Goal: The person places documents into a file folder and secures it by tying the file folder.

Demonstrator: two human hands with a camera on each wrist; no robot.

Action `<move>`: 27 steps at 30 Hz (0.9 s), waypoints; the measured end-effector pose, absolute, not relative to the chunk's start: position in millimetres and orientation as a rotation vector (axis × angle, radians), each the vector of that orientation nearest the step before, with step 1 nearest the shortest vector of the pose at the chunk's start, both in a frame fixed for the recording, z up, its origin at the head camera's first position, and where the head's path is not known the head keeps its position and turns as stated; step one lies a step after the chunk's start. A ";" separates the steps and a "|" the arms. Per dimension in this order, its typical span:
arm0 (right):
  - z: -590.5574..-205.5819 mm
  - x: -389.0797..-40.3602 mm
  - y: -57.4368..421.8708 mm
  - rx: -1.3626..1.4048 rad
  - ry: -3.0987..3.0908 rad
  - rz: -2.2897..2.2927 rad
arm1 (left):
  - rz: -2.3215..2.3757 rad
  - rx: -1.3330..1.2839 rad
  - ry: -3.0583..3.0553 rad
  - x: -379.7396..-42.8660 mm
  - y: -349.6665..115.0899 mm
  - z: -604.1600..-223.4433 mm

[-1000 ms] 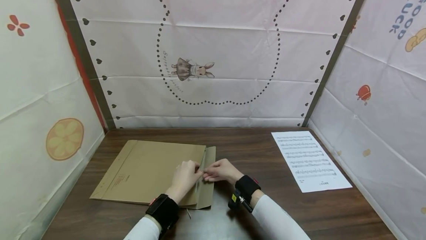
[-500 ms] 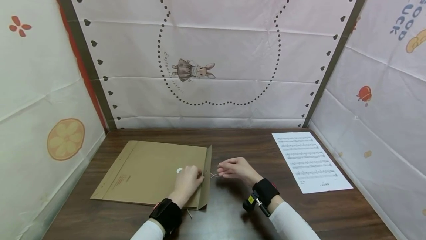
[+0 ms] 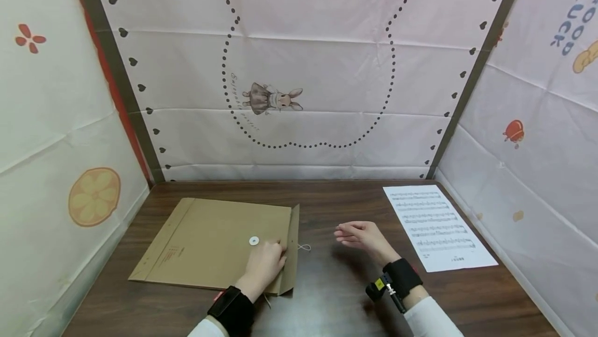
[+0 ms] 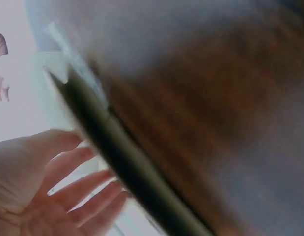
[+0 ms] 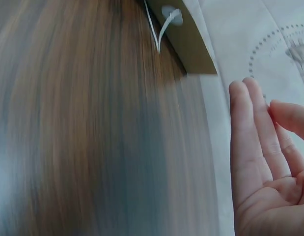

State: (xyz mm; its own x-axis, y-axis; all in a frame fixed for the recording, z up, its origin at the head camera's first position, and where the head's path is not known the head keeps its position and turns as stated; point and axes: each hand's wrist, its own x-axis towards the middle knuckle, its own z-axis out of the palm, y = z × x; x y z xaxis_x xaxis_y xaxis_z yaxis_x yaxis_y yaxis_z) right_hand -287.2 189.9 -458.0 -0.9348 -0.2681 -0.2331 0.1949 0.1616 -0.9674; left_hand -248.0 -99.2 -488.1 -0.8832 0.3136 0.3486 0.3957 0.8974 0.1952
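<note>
A brown kraft document envelope (image 3: 210, 228) lies on the table with its flap (image 3: 291, 254) at the right, raised at an angle. A white round button (image 3: 254, 241) sits on its face. My left hand (image 3: 263, 263) rests at the envelope's right edge, beside the flap. In the left wrist view, the loosely bent fingers (image 4: 88, 191) lie along that edge. A thin white string loop (image 3: 304, 247) sticks out from the flap; the right wrist view shows the string (image 5: 159, 39) at a second button (image 5: 172, 14). My right hand (image 3: 364, 236) hovers right of it, holding nothing, fingers extended.
A sheet of printed music (image 3: 439, 228) lies at the right of the dark wood table (image 3: 336, 306). White printed cloth walls (image 3: 308, 77) stand behind and on both sides. A short string end (image 3: 267, 300) pokes out below the envelope.
My right hand has let go of the string and moved right, away from the flap. The flap has tilted up, and the string loop now hangs free. My left hand has stayed near the edge.
</note>
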 end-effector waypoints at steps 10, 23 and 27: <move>-447.1 -270.3 237.7 0.016 2.411 -1.634 | -0.675 -0.733 -2.970 -238.4 -124.0 -481.5; -449.2 -258.1 293.1 0.120 2.771 -1.086 | -0.867 -0.769 -3.034 -223.0 -141.1 -477.4; -455.1 -256.4 311.3 0.106 2.850 -0.913 | -0.861 -0.783 -3.037 -213.6 -142.1 -476.2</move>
State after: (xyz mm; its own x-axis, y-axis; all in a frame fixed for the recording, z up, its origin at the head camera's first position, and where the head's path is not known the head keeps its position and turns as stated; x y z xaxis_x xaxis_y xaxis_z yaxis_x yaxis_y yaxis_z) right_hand -256.4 311.3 -455.1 -0.9867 0.0220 -0.1613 0.1116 0.8127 -0.5719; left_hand -213.6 -142.1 -476.2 -0.8783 0.4776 0.0241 0.4191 0.7445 0.5197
